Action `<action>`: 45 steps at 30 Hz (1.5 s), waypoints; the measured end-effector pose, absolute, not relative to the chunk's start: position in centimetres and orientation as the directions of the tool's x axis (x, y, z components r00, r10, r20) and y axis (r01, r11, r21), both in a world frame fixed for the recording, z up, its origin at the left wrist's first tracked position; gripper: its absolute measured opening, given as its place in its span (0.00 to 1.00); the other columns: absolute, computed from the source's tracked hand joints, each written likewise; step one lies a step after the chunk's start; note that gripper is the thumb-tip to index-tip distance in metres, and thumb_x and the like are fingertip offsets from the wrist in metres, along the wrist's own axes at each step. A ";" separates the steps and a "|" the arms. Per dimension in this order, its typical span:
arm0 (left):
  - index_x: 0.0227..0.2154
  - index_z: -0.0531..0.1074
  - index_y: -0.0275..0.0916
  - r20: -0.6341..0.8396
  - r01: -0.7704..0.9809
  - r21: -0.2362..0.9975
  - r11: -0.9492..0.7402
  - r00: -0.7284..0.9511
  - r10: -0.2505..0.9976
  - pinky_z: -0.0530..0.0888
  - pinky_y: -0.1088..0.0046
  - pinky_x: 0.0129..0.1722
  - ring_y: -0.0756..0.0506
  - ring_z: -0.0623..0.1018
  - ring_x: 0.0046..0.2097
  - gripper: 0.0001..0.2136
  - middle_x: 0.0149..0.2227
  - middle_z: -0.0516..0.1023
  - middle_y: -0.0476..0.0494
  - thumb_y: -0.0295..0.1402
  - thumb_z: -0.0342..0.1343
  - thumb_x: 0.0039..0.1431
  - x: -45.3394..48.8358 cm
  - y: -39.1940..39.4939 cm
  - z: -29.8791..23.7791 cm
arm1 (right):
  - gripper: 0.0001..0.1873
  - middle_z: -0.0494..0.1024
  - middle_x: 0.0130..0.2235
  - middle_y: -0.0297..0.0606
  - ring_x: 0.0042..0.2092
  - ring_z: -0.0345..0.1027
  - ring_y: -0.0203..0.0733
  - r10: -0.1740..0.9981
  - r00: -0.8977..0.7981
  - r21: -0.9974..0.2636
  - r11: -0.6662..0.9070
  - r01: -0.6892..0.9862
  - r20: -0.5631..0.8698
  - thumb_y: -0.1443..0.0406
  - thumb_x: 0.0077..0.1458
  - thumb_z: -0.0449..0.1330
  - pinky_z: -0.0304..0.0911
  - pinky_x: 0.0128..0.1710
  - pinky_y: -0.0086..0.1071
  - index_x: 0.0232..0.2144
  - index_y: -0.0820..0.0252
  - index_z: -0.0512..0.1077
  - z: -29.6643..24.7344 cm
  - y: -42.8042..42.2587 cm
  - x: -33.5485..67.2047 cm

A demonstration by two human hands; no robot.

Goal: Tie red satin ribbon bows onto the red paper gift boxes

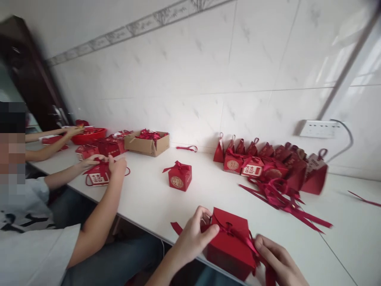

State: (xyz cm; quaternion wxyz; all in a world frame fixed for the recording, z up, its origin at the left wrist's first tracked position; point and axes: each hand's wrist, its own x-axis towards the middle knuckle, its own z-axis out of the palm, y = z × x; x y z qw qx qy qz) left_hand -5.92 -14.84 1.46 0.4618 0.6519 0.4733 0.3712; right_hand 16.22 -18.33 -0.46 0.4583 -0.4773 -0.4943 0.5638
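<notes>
A red gift box [228, 252] with a flap lid stands at the table's near edge, directly in front of me. Across its top runs a red ribbon [242, 235]. My left hand [199, 234] is closed at the box's left side, thumb resting on the lid, pinching the ribbon; a ribbon end sticks out behind that hand. At the right side of the box, my right hand [275, 256] is closed around the other part of the ribbon, and a length hangs below its fingers. The exact fingertip contact is partly hidden.
A finished-looking small red box with a bow [180, 176] stands mid-table. Loose ribbons [282, 194] lie right, before rows of red boxes [270, 155]. A cardboard carton [145, 146] sits by the wall. At left, a co-worker's hands [117, 163] handle another box; further off is a red basin [89, 137].
</notes>
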 end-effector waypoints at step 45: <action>0.32 0.70 0.41 0.246 0.596 0.492 -0.635 0.604 0.758 0.69 0.73 0.37 0.49 0.73 0.35 0.08 0.42 0.69 0.46 0.35 0.46 0.61 -6.8 -14.5 8.2 | 0.11 0.78 0.38 0.36 0.40 0.71 0.38 0.912 -0.209 -0.807 0.410 0.425 0.353 0.69 0.58 0.52 0.64 0.41 0.31 0.36 0.56 0.74 4.7 -17.5 13.4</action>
